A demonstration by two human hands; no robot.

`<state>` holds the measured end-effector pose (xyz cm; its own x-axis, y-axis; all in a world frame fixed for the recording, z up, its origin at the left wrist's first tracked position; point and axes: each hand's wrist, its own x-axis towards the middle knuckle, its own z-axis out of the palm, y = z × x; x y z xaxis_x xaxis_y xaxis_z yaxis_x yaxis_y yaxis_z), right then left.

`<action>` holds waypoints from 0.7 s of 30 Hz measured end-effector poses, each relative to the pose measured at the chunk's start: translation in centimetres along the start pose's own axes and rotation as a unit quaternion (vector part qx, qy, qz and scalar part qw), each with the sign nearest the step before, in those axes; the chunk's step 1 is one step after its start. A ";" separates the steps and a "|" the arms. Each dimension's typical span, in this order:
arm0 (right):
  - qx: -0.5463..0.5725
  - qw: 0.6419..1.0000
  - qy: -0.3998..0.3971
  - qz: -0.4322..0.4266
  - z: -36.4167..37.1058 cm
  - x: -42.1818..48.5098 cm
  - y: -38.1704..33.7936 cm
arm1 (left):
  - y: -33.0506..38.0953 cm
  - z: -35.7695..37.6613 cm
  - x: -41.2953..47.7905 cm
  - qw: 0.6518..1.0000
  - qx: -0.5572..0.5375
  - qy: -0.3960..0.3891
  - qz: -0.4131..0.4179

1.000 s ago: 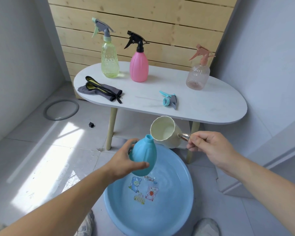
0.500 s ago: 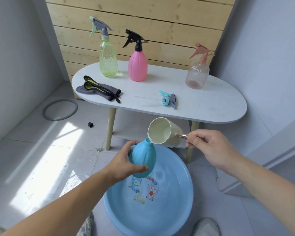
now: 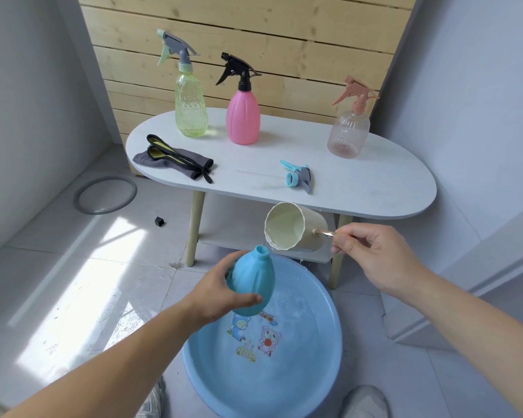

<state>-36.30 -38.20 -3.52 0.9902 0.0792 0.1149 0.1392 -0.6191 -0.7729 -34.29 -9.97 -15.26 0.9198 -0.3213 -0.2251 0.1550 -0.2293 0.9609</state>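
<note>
My left hand (image 3: pixel 216 294) wraps the smooth, ribbed, egg-shaped blue plastic bottle (image 3: pixel 251 285) above the glossy round basin (image 3: pixel 329 351), while my right hand (image 3: pixel 375 260) pinches the thin metal handle of the tipped cream scoop (image 3: pixel 293 227) — rim just beside the bottle's open neck.

A: Specify worn items.
B: Left shoe (image 3: pixel 152 403), 7 o'clock: pale grey. Right shoe (image 3: pixel 363 401), 5 o'clock: pale grey, rounded toe.
A: Upper limbs?
B: Left hand (image 3: pixel 221 292), right hand (image 3: pixel 375 260), left forearm (image 3: pixel 103 366), right forearm (image 3: pixel 465 336): bare.
</note>
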 end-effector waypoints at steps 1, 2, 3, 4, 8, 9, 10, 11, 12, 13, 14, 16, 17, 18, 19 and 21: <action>0.001 1.000 -0.001 -0.002 0.0 0.0 0.0 | 0.0 0.0 0.0 1.000 -0.002 -0.001 0.000; 0.002 1.000 -0.002 -0.004 0.0 0.0 0.0 | 0.0 0.1 0.0 1.000 -0.003 -0.002 0.000; 0.004 1.000 -0.002 -0.005 0.0 0.0 0.0 | 0.0 0.1 0.0 1.000 -0.005 -0.002 0.000; 0.005 1.000 -0.003 -0.005 0.0 0.0 0.0 | 0.0 0.1 0.0 1.000 -0.005 -0.002 0.000; 0.000 1.000 -0.001 -0.004 -0.1 -0.1 -0.4 | 0.0 0.2 0.0 1.000 -0.003 0.002 0.000; -0.004 1.000 -0.001 -0.005 -0.1 -0.1 -0.5 | 0.0 0.2 0.0 1.000 -0.001 0.003 0.000; -0.007 1.000 0.000 -0.006 -0.1 -0.1 -0.6 | -0.1 0.2 0.0 1.000 0.001 0.004 0.000; -0.009 1.000 0.000 -0.008 -0.1 -0.1 -0.7 | -0.1 0.2 0.0 1.000 0.002 0.004 0.000; -0.009 1.000 0.001 -0.010 -0.1 -0.1 -0.7 | 0.0 0.2 0.0 1.000 0.002 0.003 0.000; -0.010 1.000 0.002 -0.012 -0.1 -0.1 -0.8 | 0.0 0.2 -0.1 1.000 0.002 0.003 -0.001; -0.011 1.000 0.003 -0.014 -0.1 -0.1 -0.8 | 0.0 0.2 -0.1 1.000 0.002 0.003 -0.001; -0.014 1.000 0.005 -0.017 -0.1 -0.1 -0.8 | 0.2 0.2 -0.2 1.000 0.000 0.003 -0.002; -0.015 1.000 0.005 -0.018 -0.1 -0.1 -0.7 | 0.2 0.2 -0.2 1.000 0.000 0.003 -0.001; -0.015 1.000 0.006 -0.019 -0.1 -0.1 -0.7 | 0.3 0.3 -0.3 1.000 0.001 0.003 0.000; -0.016 1.000 0.006 -0.020 -0.1 -0.1 -0.7 | 0.3 0.3 -0.3 1.000 0.002 0.002 0.000; -0.022 0.999 0.006 -0.025 0.0 -0.1 -0.7 | 0.2 0.3 -0.3 1.000 0.005 0.001 -0.003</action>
<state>-36.46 -37.78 -2.94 0.9817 0.1011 0.1611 0.1878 -0.6483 -0.7379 -34.61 -10.25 -15.03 0.9197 -0.3172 -0.2313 0.1581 -0.2398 0.9579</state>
